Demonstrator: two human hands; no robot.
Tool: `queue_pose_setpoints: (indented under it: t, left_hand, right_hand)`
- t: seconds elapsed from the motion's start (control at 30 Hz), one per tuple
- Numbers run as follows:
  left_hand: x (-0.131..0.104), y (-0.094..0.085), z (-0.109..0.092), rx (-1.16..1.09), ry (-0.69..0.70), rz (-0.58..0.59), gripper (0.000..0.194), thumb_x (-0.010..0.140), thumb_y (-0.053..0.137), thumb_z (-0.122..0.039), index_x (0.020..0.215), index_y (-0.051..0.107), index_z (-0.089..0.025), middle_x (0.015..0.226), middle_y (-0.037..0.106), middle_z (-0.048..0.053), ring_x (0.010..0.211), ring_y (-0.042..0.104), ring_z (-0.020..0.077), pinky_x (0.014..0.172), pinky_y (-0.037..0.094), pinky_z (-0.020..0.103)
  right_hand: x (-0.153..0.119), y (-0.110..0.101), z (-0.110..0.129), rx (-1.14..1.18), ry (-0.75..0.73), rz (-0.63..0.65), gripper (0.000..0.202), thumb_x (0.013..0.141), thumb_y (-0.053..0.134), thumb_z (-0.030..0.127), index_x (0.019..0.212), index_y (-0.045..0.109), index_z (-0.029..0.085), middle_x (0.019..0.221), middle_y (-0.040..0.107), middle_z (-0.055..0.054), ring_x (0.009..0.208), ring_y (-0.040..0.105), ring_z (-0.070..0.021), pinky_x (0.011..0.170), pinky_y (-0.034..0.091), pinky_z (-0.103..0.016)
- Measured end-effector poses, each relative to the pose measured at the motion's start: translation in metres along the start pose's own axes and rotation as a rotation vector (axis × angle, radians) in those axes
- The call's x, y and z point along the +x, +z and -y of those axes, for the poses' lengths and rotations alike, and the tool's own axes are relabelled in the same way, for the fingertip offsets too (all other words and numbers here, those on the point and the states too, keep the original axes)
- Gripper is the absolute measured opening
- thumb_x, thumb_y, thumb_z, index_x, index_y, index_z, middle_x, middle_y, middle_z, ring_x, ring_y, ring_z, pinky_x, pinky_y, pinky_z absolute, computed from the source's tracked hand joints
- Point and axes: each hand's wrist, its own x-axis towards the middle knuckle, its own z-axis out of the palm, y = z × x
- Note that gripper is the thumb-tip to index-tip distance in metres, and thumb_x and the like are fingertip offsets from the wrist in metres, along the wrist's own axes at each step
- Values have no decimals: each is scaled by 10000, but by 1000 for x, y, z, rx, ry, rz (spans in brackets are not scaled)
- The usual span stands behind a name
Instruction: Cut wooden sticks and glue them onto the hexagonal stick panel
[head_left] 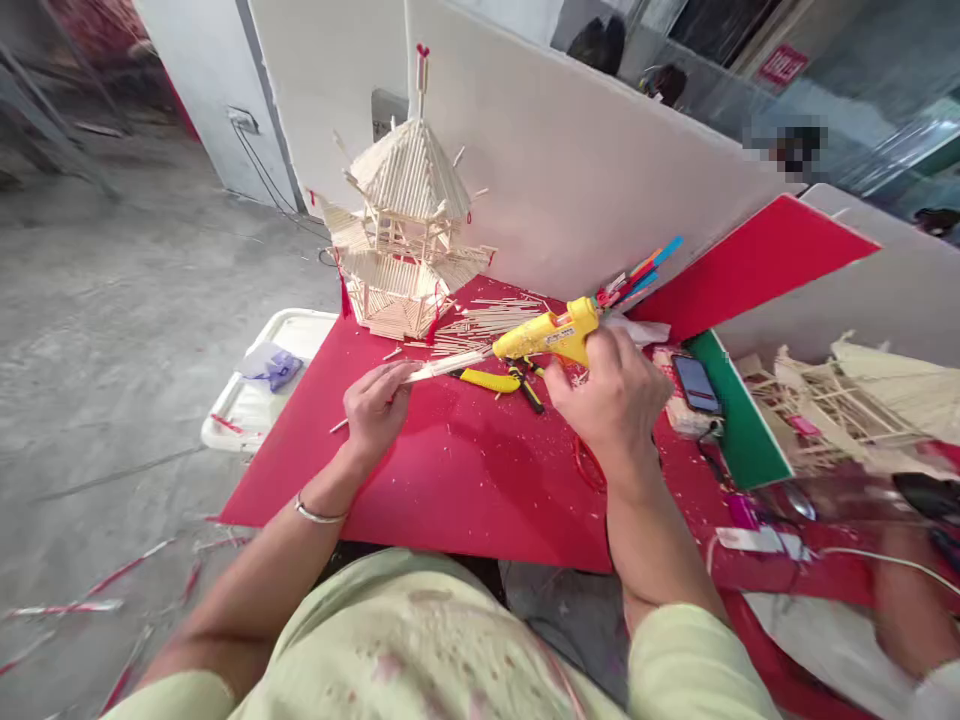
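My right hand [615,390] is wrapped round the handle of a yellow glue gun [547,332], its nozzle pointing left. In my left hand [379,405] is a small bundle of pale wooden sticks [450,366], pinched at its left end. The nozzle meets or nearly meets the far end of these sticks; I cannot tell whether they touch. Below the glue gun lie yellow-and-black pliers [491,380] on the red tabletop [465,480]. A pagoda model made of sticks [405,230] stands at the back of the table. Loose sticks [487,318] are scattered beside it.
A white partition [562,180] rises behind the table. Coloured sticks [652,268], a phone [696,384] and a green board [739,420] are to the right. Another person's arm [911,600] is at far right. A white lid [225,400] sits left of the table.
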Motion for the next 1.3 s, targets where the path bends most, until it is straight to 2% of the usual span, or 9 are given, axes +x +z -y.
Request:
queue_pose_setpoints:
  t: [0.17, 0.33, 0.6, 0.77, 0.97, 1.13, 1.3]
  left_hand:
    - [0, -1, -4, 64, -17, 15, 164, 978, 617, -208, 1017, 774, -185, 957, 824, 85, 870, 784, 177, 823, 616, 263]
    - [1, -2, -6, 96, 33, 5, 84, 934, 682, -202, 971, 756, -192, 882, 813, 78, 796, 770, 178, 756, 600, 264]
    - [5, -5, -11, 20, -7, -38, 36, 901, 736, -206, 925, 750, -183, 820, 787, 67, 716, 723, 151, 696, 568, 248]
    - [5, -6, -14, -22, -28, -36, 30, 891, 751, -198, 914, 756, -182, 791, 773, 58, 668, 686, 134, 654, 548, 237]
    - [4, -7, -14, -35, -38, -13, 53, 907, 738, -227, 923, 755, -180, 815, 781, 74, 702, 711, 148, 682, 562, 250]
    - [7, -8, -16, -42, -16, -28, 42, 888, 751, -196, 924, 754, -173, 813, 783, 82, 694, 707, 150, 661, 558, 249]
    - [6, -8, -17, -24, -50, -14, 64, 908, 741, -242, 902, 749, -179, 791, 777, 74, 681, 706, 146, 656, 559, 244]
  right_hand:
    - [-1, -3, 14, 79, -13, 14, 227, 860, 645, 353, 1015, 637, 187, 900, 672, -73, 768, 619, -232, 628, 383, -326]
    - [2, -8, 28, 121, -27, 12, 257, 895, 638, 376, 1063, 633, 182, 885, 657, -73, 762, 618, -229, 621, 388, -328]
    - [1, -5, 30, 52, -12, -1, 344, 921, 657, 520, 1005, 633, 187, 881, 652, -78, 752, 618, -226, 603, 379, -327]
    - [0, -2, 32, 39, -8, 25, 267, 928, 648, 429, 1023, 643, 179, 883, 653, -89, 749, 614, -227, 609, 390, -332]
    - [1, 4, 34, 37, -25, 27, 170, 907, 617, 321, 993, 649, 177, 889, 660, -84, 755, 616, -226, 607, 380, -323]
    - [0, 7, 32, 56, -33, 31, 226, 910, 586, 279, 1090, 664, 165, 896, 658, -89, 769, 610, -228, 613, 379, -325]
    - [-1, 7, 32, 22, -50, 8, 228, 910, 582, 260, 1106, 658, 171, 881, 658, -74, 750, 605, -212, 622, 367, -319]
